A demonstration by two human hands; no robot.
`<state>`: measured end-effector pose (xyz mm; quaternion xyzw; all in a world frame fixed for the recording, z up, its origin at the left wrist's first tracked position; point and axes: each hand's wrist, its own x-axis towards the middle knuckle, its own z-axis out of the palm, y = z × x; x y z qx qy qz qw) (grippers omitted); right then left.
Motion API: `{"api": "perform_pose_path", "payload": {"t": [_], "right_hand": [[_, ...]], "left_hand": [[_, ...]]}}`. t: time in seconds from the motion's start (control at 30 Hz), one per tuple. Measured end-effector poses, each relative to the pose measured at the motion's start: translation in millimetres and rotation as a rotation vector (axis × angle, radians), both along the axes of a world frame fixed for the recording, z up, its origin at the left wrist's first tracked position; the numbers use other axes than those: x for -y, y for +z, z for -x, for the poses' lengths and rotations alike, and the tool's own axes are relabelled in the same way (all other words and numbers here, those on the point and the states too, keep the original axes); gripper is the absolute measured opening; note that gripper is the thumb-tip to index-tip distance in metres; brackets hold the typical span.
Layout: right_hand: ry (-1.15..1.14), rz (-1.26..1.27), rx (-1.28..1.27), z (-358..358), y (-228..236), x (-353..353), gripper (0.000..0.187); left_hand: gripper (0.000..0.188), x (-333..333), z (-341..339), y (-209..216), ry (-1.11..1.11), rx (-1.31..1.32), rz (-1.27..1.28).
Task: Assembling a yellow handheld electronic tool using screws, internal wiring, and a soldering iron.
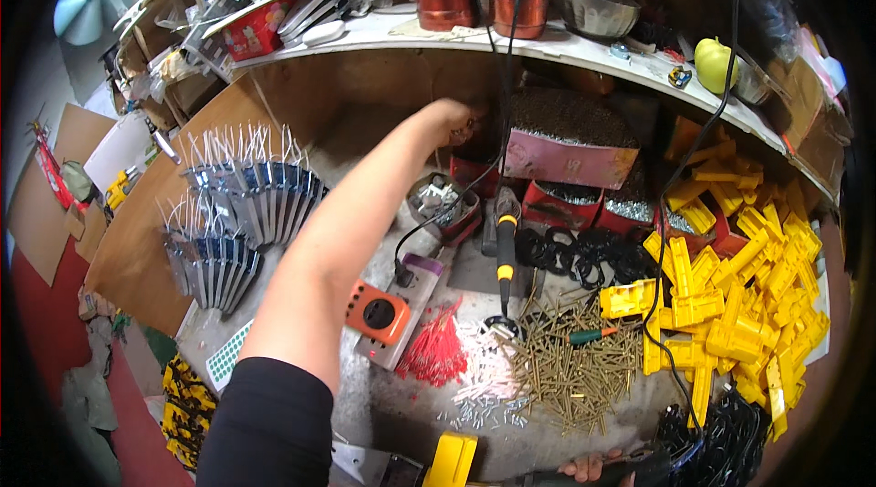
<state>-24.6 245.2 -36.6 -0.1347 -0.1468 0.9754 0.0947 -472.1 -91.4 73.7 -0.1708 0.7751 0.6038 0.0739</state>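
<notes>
My left arm reaches across the bench. My left hand (453, 124) is up under the shelf, fingers curled, left of a pink box (566, 157) heaped with small dark pieces; whatever it pinches is too small to make out. At the bottom edge my right hand (589, 467) shows only its fingers, closed round a dark, long tool (639, 471), partly cut off. Left of it a yellow plastic housing (451, 460) stands beside a grey-and-black part (379, 464). A soldering iron (505, 250) with black and yellow handle hangs point down above the bench.
Brass-coloured screws (575, 373), red-wired parts (431, 346) and white pieces (488, 364) lie mid-bench near an orange dial unit (377, 312). Yellow housings (748, 305) pile up at right; wired metal plates (260, 200) stand at left. Black cords hang from the shelf (392, 31).
</notes>
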Motion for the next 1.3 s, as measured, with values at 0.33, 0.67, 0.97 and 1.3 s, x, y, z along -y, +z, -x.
{"api": "perform_pose_path", "payload": {"t": [0.33,0.67,0.97,1.3], "right_hand": [[-0.095,-0.121,-0.019,4.6,15.6,12.7,0.040],[-0.122,-0.177,-0.126,-10.4,6.9,10.9,0.039],[-0.086,-0.166,-0.210,-8.1,5.5,8.0,0.037],[-0.071,-0.139,-0.205,-7.7,4.7,9.1,0.036]], "left_hand": [[0.030,22.0,-256.4,43.6,-0.454,-0.185,-0.285],[0.017,-19.9,-407.1,-110.5,-0.561,-0.569,0.698],[0.022,-15.7,-399.6,-114.0,-0.805,-0.974,0.910],[0.020,-9.5,-402.0,-114.7,-0.827,-1.119,0.920]]}}
